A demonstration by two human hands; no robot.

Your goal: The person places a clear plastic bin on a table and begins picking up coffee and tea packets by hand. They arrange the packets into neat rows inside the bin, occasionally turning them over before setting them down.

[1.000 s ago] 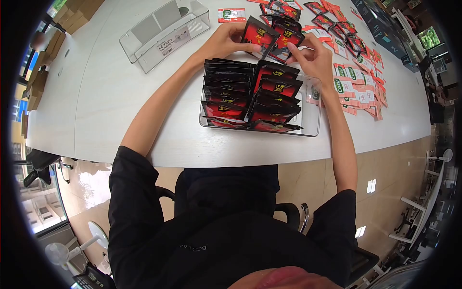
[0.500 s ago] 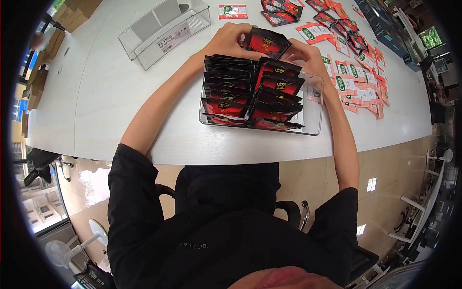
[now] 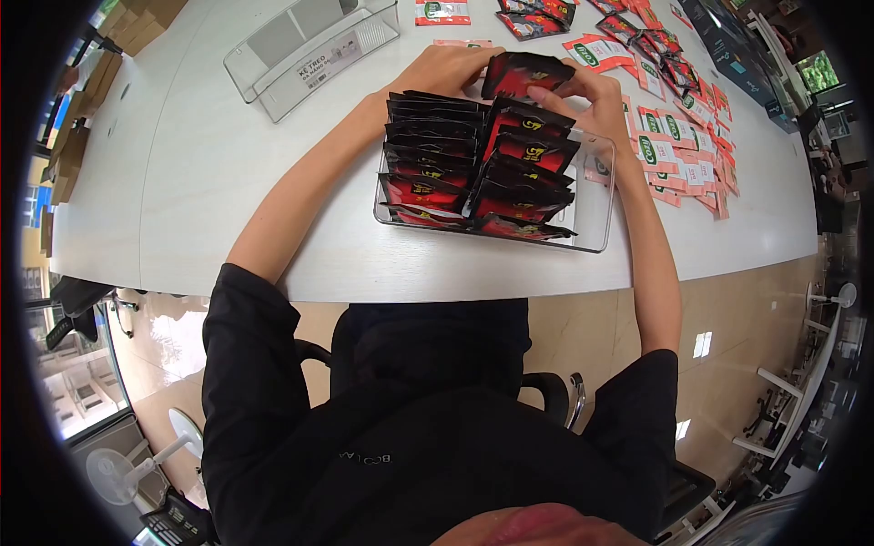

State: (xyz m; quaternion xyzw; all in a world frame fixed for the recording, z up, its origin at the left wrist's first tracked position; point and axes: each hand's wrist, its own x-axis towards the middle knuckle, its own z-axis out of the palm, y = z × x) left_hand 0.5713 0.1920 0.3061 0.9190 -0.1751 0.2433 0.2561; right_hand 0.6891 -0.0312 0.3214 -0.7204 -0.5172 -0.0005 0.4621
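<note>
A black-and-red coffee sachet (image 3: pixel 521 76) stands raised at the back end of a clear plastic bin (image 3: pixel 594 238). My right hand (image 3: pixel 596 102) grips its right side, thumb across the front and fingers behind. At its left edge is my left hand (image 3: pixel 444 71), curled, with fingertips partly hidden behind the sachet. Inside the bin, similar sachets stand upright in two rows, a left row (image 3: pixel 428 155) and a right row (image 3: pixel 526 187). A gap shows along the bin's right side.
Another clear bin (image 3: pixel 314 64) with a paper label lies at the back left. Red-and-white Cozy sachets (image 3: pixel 674 150) are scattered on the right, with more black-and-red sachets (image 3: pixel 537 18) behind. Dark boxes (image 3: pixel 737 64) line the far right of the white table (image 3: pixel 200 182).
The held sachet has moved right and slightly up, tilting back. My right thumb has come onto its front. The left hand has shifted slightly right; the filled bin stays nearly in place.
</note>
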